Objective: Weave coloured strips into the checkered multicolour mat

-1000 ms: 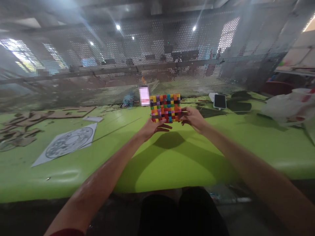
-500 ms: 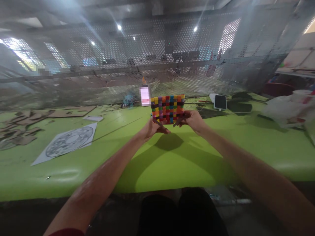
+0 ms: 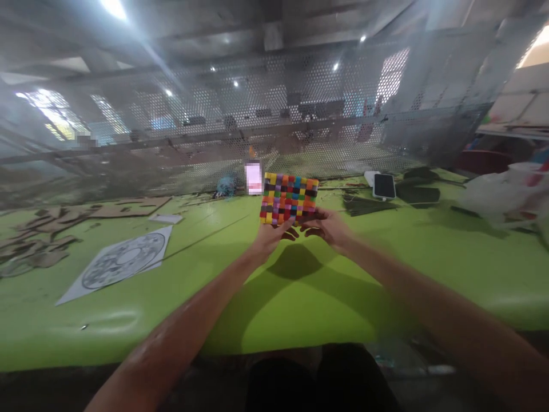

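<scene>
Both hands meet at arm's length over the bright green tabletop (image 3: 300, 309). Between them they hold a multicoloured checkered square panel (image 3: 288, 199) made of many small blocks in red, yellow, orange, green, blue, purple and black. The left hand (image 3: 272, 234) grips the panel's lower left corner, fingers loosely curled under the bottom edge and thumb side up. The right hand (image 3: 328, 226) grips the lower right corner, its fingers bent around the underside; motion blur hides how tightly they close. The panel stands nearly upright just above the hands, its patterned face toward the camera and its left side dipped slightly. It is clear of the table, with its shadow on the green surface below the wrists.

Well to the left of the left hand lies a white paper sheet printed with a grey circular pattern (image 3: 122, 260), and farther left are flat brown cardboard cut-outs (image 3: 38, 246). Beyond the right hand and to its right, a dark smartphone (image 3: 384, 186) lies face up beside a bundle of thin dark sticks (image 3: 364, 204). A crumpled white plastic bag (image 3: 493, 197) sits at the far right. Behind the panel rises a perforated metal screen (image 3: 300, 114).
</scene>
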Tool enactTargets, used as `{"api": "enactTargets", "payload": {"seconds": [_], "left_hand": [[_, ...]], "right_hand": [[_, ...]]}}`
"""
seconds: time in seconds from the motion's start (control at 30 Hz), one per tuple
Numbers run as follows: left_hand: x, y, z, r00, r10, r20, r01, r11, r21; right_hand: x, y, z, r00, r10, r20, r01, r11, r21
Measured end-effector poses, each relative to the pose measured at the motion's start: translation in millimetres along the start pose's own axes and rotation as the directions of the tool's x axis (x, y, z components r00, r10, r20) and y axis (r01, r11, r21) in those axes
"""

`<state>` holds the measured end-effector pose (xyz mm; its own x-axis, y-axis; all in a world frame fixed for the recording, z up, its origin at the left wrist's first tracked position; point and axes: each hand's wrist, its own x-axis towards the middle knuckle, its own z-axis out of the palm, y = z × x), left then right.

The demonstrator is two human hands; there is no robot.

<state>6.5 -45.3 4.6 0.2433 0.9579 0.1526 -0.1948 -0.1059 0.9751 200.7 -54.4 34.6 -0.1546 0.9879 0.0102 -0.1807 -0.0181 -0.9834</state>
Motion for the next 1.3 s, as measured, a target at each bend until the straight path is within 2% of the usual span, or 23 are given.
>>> {"api": "enactTargets", "payload": {"seconds": [0.17, 0.3, 0.37, 0.47, 0.53, 0.6, 0.73, 0.83, 1.0, 1.1, 1.2, 1.3], "left_hand": [[1, -1, 1.6, 0.992, 0.113, -0.049, -0.11, 0.992, 0.058], [2, 3, 1.3, 0.986, 0.156, -0.063, -0.151, 0.986, 0.076], [3, 6, 0.4, 0.981, 0.176, -0.078, -0.17, 0.983, 0.071], [6, 8, -0.8, 0.977, 0.189, -0.097, -0.184, 0.981, 0.059], [8, 8, -1.0, 0.976, 0.188, -0.111, -0.182, 0.981, 0.064], [8, 8, -0.9, 0.976, 0.183, -0.12, -0.176, 0.982, 0.071], [6, 6, -0.3, 0.977, 0.17, -0.128, -0.164, 0.985, 0.056], [4, 5, 1.0, 0.98, 0.163, -0.116, -0.159, 0.986, 0.047], [3, 7, 5.0, 0.979, 0.135, -0.151, -0.142, 0.989, -0.034], [1, 8, 7.5, 0.989, 0.094, -0.114, -0.108, 0.987, -0.122], [-1, 8, 9.4, 0.998, 0.048, -0.037, -0.053, 0.987, -0.149], [-3, 6, 10.2, 1.0, -0.004, -0.007, 0.002, 0.988, -0.153]], "right_hand": [[1, 0, -2, 1.0, -0.024, 0.013, 0.026, 0.983, -0.18], [-1, -10, -10, 0.989, -0.072, 0.132, 0.109, 0.949, -0.296], [-2, -15, -14, 0.981, -0.104, 0.164, 0.147, 0.951, -0.271], [-2, -19, -20, 0.976, -0.181, 0.117, 0.201, 0.962, -0.185], [-1, -20, -23, 0.962, -0.245, 0.117, 0.264, 0.945, -0.194], [0, -20, -24, 0.943, -0.285, 0.169, 0.323, 0.907, -0.271], [0, -20, -22, 0.922, -0.292, 0.254, 0.378, 0.818, -0.434], [0, -20, -21, 0.921, -0.296, 0.255, 0.387, 0.784, -0.487], [-1, -21, -18, 0.951, -0.27, 0.152, 0.309, 0.796, -0.52], [-1, -21, -15, 0.959, -0.271, 0.087, 0.277, 0.823, -0.496], [-2, -20, -13, 0.949, -0.295, 0.108, 0.311, 0.831, -0.461], [-1, -19, -13, 0.934, -0.329, 0.139, 0.357, 0.848, -0.392]]}}
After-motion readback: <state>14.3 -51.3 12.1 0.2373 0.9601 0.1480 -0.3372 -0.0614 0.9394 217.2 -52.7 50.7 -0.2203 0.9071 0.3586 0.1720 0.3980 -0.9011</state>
